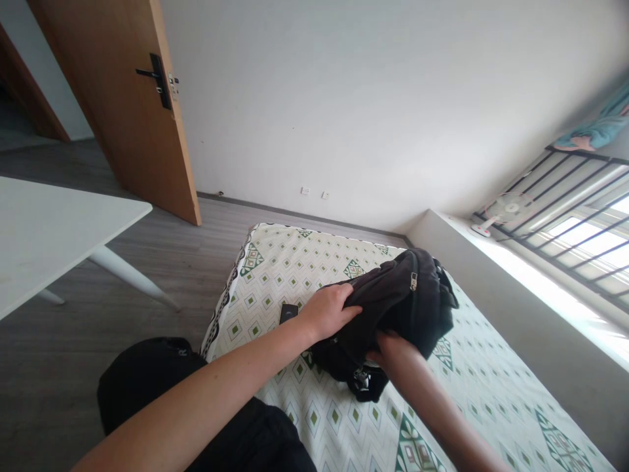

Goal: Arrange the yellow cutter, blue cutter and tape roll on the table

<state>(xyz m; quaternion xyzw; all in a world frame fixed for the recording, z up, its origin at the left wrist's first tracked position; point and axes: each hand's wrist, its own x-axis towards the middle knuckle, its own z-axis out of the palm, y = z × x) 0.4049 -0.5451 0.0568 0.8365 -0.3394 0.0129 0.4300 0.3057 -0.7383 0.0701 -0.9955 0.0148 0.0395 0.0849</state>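
Note:
A black backpack [422, 295] lies on the patterned bed cover [275, 262]. My left hand [333, 311] is closed on the fabric at the backpack's near left side, thumb and fingers pressed on it. My right hand [390, 351] reaches into an opening in the bag. Its fingers are hidden inside, so what they touch does not show. A metal zipper pull [413, 282] hangs on the bag's upper part. Beside my left forearm a dark flat object [288, 313], much like a phone or small case, rests on the cover, partly hidden.
To the left stands a white table [59, 229] with a slanting leg. Behind it a wooden door [118, 85] hangs ajar. A small fan [506, 210] sits on the window ledge [521, 265] by the dark railing [565, 196]. My legs in black trousers [147, 387] are at the bed's near edge.

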